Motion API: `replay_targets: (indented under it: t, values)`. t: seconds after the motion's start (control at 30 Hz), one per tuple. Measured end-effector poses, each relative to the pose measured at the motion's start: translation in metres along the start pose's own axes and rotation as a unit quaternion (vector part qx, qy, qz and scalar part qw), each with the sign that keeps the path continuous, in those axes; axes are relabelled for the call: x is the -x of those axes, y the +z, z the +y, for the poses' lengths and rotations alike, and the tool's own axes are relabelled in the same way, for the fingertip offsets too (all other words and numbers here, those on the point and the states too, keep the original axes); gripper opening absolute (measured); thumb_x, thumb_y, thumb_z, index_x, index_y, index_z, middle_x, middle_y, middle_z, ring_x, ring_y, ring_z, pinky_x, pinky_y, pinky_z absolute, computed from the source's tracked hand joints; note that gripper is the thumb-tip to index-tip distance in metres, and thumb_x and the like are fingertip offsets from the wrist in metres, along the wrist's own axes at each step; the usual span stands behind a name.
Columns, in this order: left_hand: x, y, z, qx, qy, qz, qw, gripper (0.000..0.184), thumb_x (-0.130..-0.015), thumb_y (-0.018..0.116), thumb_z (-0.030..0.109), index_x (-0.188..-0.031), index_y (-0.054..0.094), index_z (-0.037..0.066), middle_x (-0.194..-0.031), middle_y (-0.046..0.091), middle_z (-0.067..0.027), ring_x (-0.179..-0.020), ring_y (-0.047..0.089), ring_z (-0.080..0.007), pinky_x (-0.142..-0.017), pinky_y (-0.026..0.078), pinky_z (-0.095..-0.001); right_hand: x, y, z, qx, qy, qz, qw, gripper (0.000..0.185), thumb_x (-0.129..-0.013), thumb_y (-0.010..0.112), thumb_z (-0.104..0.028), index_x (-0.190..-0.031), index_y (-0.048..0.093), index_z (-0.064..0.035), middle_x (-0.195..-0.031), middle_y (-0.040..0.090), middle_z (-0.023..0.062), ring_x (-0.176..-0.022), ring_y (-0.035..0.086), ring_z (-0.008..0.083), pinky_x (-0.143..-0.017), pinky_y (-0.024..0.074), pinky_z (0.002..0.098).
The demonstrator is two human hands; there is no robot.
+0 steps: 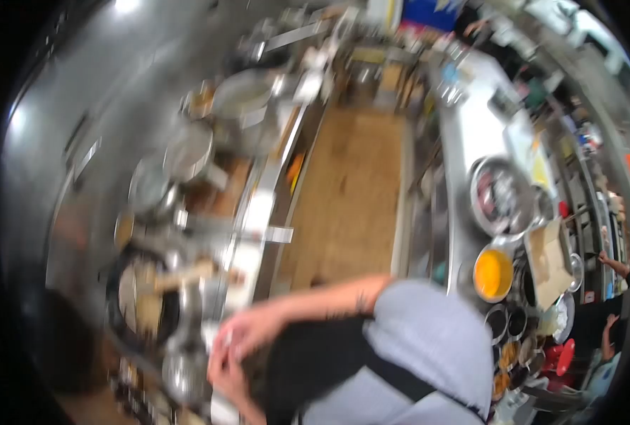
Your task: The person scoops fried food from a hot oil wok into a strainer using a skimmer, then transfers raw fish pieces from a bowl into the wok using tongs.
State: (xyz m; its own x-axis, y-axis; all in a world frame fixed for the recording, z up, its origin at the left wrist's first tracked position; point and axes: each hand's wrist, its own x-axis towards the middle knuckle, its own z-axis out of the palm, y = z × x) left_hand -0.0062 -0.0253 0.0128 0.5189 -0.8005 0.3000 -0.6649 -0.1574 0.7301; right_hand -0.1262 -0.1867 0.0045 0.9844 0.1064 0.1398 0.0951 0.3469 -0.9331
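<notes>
My right hand (250, 330) and my left hand (226, 375) meet at the edge of the cooking line, fingers bent inward and close together. Something small and pale shows between them, too blurred to name. Just beyond the hands is a dark wok (172, 312) with pale contents (143, 301). A wooden-handled utensil (187, 276) lies across it, its handle toward me. Beside my left hand is a round metal bowl or ladle head (186, 375). Motion blur smears the fine detail.
Large pots (189, 150) line the stove. A brown floor strip (350, 191) runs between the stove and a steel counter. That counter bears a steel bowl (476, 205), a container of orange-yellow contents (493, 275) and a cardboard box (550, 258). Other people's arms (616, 265) show at far right.
</notes>
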Motion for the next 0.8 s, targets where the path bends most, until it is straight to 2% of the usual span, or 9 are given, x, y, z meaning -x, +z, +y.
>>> replay_targets:
  t: [0.17, 0.27, 0.37, 0.4, 0.47, 0.57, 0.6, 0.7, 0.8]
  values:
    - [-0.009, -0.006, 0.006, -0.007, 0.001, -0.042, 0.999, 0.013, -0.085, 0.075, 0.009, -0.092, 0.072, -0.002, -0.085, 0.070, -0.0133, -0.078, 0.065, -0.0235, -0.076, 0.051, -0.0338, 0.017, -0.006, 0.000, -0.055, -0.001, 0.005, 0.998, 0.058, -0.095, 0.065, -0.011, -0.145, 0.039, 0.0000, -0.137, 0.054, 0.0096, -0.122, 0.052, 0.0155, -0.103, 0.0433, 0.0333]
    - [-0.016, 0.002, 0.029, 0.049, 0.001, -0.057, 0.997, 0.012, -0.084, 0.074, 0.006, -0.090, 0.070, -0.003, -0.086, 0.069, -0.0142, -0.079, 0.064, -0.0220, -0.074, 0.051, -0.0335, 0.027, -0.014, 0.016, 0.008, -0.068, 0.035, 0.997, 0.059, -0.096, 0.065, -0.021, -0.146, 0.038, -0.0031, -0.133, 0.056, 0.0067, -0.116, 0.054, 0.0132, -0.083, 0.0510, 0.0294]
    - [-0.022, 0.022, 0.017, 0.105, 0.018, -0.072, 0.992, 0.011, -0.085, 0.073, 0.005, -0.090, 0.069, -0.005, -0.087, 0.068, -0.0145, -0.082, 0.063, -0.0222, -0.074, 0.051, -0.0331, 0.043, -0.012, 0.005, -0.010, -0.081, 0.065, 0.995, 0.060, -0.096, 0.065, -0.019, -0.147, 0.037, -0.0019, -0.139, 0.051, 0.0076, -0.123, 0.050, 0.0141, -0.091, 0.0494, 0.0313]
    - [-0.023, 0.028, 0.014, 0.126, 0.015, -0.075, 0.989, 0.011, -0.085, 0.073, 0.005, -0.090, 0.069, -0.005, -0.088, 0.068, -0.0145, -0.082, 0.063, -0.0228, -0.074, 0.050, -0.0329, 0.048, -0.010, -0.005, -0.018, -0.073, 0.061, 0.995, 0.063, -0.095, 0.065, -0.011, -0.149, 0.034, -0.0005, -0.146, 0.044, 0.0095, -0.131, 0.044, 0.0164, -0.110, 0.0381, 0.0355]
    - [-0.025, 0.043, -0.005, 0.169, 0.032, -0.088, 0.981, 0.011, -0.088, 0.070, 0.005, -0.094, 0.070, -0.004, -0.091, 0.070, -0.0142, -0.085, 0.064, -0.0230, -0.076, 0.050, -0.0333, 0.057, -0.005, -0.013, 0.042, -0.080, 0.089, 0.992, 0.062, -0.095, 0.064, -0.011, -0.149, 0.035, -0.0029, -0.147, 0.043, 0.0092, -0.131, 0.044, 0.0170, -0.109, 0.0390, 0.0357]
    - [-0.036, 0.030, 0.042, 0.142, 0.130, -0.130, 0.973, 0.014, -0.092, 0.067, 0.008, -0.099, 0.071, -0.003, -0.097, 0.071, -0.0147, -0.088, 0.065, -0.0221, -0.079, 0.051, -0.0351, 0.067, 0.002, -0.022, 0.078, -0.068, 0.112, 0.988, 0.060, -0.095, 0.064, -0.011, -0.148, 0.038, -0.0063, -0.151, 0.037, 0.0102, -0.133, 0.042, 0.0191, -0.105, 0.0425, 0.0351]
    - [-0.036, 0.038, 0.021, 0.077, 0.126, -0.172, 0.974, 0.017, -0.094, 0.064, 0.010, -0.104, 0.071, -0.001, -0.101, 0.072, -0.0154, -0.092, 0.066, -0.0224, -0.083, 0.051, -0.0364, 0.068, -0.001, -0.015, 0.095, -0.077, 0.114, 0.986, 0.059, -0.095, 0.064, -0.011, -0.148, 0.038, -0.0062, -0.152, 0.036, 0.0105, -0.133, 0.042, 0.0196, -0.104, 0.0436, 0.0346]
    - [-0.035, 0.049, 0.018, 0.150, 0.081, -0.207, 0.963, 0.018, -0.094, 0.063, 0.011, -0.106, 0.071, -0.001, -0.101, 0.071, -0.0161, -0.095, 0.066, -0.0241, -0.086, 0.051, -0.0361, 0.068, -0.006, -0.006, 0.119, -0.099, 0.112, 0.982, 0.058, -0.095, 0.064, -0.011, -0.147, 0.039, -0.0065, -0.154, 0.032, 0.0110, -0.135, 0.040, 0.0206, -0.101, 0.0454, 0.0336]
    - [-0.039, 0.053, 0.015, 0.124, 0.082, -0.223, 0.963, 0.020, -0.095, 0.063, 0.013, -0.107, 0.070, -0.001, -0.101, 0.071, -0.0161, -0.096, 0.066, -0.0243, -0.085, 0.051, -0.0355, 0.071, -0.007, -0.015, 0.158, -0.081, 0.115, 0.977, 0.057, -0.095, 0.063, -0.011, -0.147, 0.040, -0.0073, -0.155, 0.030, 0.0111, -0.136, 0.038, 0.0211, -0.101, 0.0451, 0.0334]
